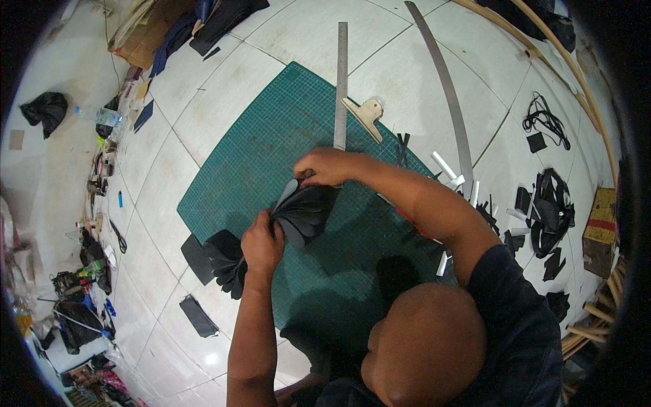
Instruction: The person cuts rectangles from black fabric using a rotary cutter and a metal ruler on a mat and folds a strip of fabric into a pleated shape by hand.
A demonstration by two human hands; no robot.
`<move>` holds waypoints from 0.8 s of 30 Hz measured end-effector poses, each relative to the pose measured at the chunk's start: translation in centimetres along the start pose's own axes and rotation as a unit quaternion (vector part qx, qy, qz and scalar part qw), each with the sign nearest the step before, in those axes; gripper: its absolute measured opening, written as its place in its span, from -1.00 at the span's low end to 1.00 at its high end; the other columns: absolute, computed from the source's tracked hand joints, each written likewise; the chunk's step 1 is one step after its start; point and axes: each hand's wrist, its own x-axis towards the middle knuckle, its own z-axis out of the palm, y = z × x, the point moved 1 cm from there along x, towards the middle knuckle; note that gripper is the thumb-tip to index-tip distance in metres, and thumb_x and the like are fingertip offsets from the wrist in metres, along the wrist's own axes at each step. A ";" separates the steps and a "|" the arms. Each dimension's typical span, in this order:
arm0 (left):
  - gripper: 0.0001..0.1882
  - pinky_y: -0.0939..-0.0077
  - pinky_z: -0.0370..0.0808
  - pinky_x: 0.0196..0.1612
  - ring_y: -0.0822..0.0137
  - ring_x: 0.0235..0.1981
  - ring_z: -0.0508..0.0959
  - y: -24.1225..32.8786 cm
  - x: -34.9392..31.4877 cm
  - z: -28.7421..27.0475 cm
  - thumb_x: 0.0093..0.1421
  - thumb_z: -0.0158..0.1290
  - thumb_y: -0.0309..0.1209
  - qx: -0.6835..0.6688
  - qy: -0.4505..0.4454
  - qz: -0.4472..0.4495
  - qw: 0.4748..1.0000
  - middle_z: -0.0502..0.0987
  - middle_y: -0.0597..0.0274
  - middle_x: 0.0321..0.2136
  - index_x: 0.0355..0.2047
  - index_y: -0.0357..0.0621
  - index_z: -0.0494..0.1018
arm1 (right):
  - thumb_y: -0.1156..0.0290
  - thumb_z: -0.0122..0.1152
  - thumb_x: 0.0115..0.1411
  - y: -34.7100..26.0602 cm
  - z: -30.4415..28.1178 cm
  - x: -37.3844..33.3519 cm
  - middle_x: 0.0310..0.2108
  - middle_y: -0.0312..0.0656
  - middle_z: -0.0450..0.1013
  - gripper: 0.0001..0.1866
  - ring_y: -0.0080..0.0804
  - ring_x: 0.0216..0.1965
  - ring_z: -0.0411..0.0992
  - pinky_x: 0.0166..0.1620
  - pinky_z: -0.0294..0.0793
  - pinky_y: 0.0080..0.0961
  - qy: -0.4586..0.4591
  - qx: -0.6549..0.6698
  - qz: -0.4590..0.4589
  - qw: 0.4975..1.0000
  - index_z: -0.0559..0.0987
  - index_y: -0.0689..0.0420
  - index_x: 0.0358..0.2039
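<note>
A stack of black sheets (302, 216), fanned out like petals, spans the space between my two hands over the green cutting mat (244, 146). Closed around its pinched middle is my left hand (263, 244). More black leaves (229, 263) of the stack spread out on the other side of that hand, over the mat's left edge. My right hand (329, 167) pinches the upper edge of the fan, where a greyish sheet face shows. Just beyond the right hand lies a steel ruler (341, 81), its near end by my knuckles. What material the sheets are, I cannot tell.
A bulldog clip (366, 117) rests at the mat's far edge, with a longer metal ruler (444, 81) beyond it. Black and white scraps (475, 193) litter the right side. A folded black piece (197, 316) lies on the tiles at left, scissors (118, 234) farther left.
</note>
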 end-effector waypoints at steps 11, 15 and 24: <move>-0.72 0.07 0.53 -0.20 -0.09 -0.28 0.62 0.1 0.2 0.1 0.17 0.05 -0.41 -0.011 0.012 -0.005 1.000 0.62 -0.06 -0.30 -0.09 -0.15 0.48 | 0.39 0.28 0.11 -1.2 -1.2 -3.3 -0.39 -0.04 0.52 -0.79 -0.11 -0.31 0.53 -0.20 0.44 -0.19 0.052 -0.055 -0.001 0.997 0.53 0.23 -0.29; -0.74 0.06 0.53 -0.21 -0.10 -0.30 0.61 0.0 0.3 0.2 0.17 0.05 -0.40 -0.019 0.012 -0.006 1.000 0.61 -0.05 -0.34 -0.13 -0.16 0.49 | 0.38 0.28 0.04 -0.8 -1.1 -4.0 -0.31 0.02 0.55 -0.75 0.08 -0.23 0.53 -0.16 0.48 -0.07 0.055 -0.067 -0.001 0.996 0.55 0.15 -0.24; -0.66 -0.01 0.52 -0.24 -0.18 -0.29 0.60 -0.6 0.4 0.4 0.16 0.09 -0.33 0.009 -0.013 -0.005 1.000 0.59 -0.13 -0.32 -0.07 -0.17 0.47 | 0.14 0.61 -0.22 -4.4 2.1 -6.1 0.29 0.14 0.14 0.23 0.14 0.32 0.12 0.35 0.12 -0.02 0.080 -0.067 -0.031 0.994 0.04 0.11 0.39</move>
